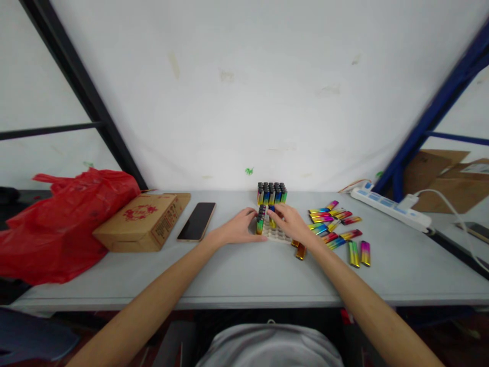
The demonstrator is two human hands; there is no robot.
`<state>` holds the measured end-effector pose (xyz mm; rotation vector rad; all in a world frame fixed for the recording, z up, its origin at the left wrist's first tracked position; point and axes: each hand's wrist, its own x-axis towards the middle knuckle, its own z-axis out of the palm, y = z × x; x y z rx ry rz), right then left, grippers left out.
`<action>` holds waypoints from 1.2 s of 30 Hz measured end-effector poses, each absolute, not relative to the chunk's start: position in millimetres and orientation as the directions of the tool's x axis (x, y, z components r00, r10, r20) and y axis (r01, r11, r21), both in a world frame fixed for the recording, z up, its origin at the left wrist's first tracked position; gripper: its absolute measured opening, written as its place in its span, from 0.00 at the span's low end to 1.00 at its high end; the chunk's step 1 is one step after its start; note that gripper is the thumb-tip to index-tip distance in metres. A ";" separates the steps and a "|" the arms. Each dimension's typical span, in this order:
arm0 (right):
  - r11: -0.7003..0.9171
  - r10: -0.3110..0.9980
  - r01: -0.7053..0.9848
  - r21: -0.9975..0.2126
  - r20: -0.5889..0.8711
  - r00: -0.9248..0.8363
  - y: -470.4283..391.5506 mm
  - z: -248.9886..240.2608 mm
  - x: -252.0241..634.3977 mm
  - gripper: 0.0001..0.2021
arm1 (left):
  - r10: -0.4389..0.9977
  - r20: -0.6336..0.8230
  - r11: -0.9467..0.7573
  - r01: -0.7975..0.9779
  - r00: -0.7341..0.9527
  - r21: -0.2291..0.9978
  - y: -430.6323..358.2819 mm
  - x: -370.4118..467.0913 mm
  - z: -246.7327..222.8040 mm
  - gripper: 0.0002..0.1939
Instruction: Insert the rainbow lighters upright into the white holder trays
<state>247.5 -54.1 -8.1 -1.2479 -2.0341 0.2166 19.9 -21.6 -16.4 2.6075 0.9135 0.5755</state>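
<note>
A white tray with rows of holes [278, 233] lies on the table in front of me. Along its left side stands a row of shiny lighters [260, 224], upright with dark tops. My left hand [241, 228] curves round the tray's left end, thumb along the near edge and fingers by the standing row. Between the fingertips of my right hand [292, 221] is an upright lighter [272, 217], just right of that row and over the tray. Whether its base sits in a hole is hidden. Behind the tray stands a block of several upright lighters [272, 194].
Loose metallic lighters [323, 227] are scattered to the right, some near my right wrist. A phone [196, 221], a cardboard box [139, 219] and a red plastic bag [72, 224] are at left. A white power strip [391, 208] lies at the back right.
</note>
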 end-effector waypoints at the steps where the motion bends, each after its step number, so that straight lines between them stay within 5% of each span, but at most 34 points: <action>1: 0.495 0.841 0.723 -0.482 0.477 -0.257 -53.5 -9.0 248.0 0.21 | 0.647 0.264 -0.745 0.520 0.715 0.418 -21.8 19.8 -16.2 0.41; 14: 0.509 0.844 0.749 -0.425 0.418 -0.336 -45.4 -18.2 250.0 0.08 | 0.652 0.251 -0.738 0.524 0.715 0.425 -22.5 19.5 -14.7 0.42; 36: 0.530 0.839 0.754 -0.388 0.368 -0.400 -78.6 31.4 301.4 0.10 | 0.652 0.241 -0.731 0.512 0.719 0.451 -21.5 19.0 -14.7 0.43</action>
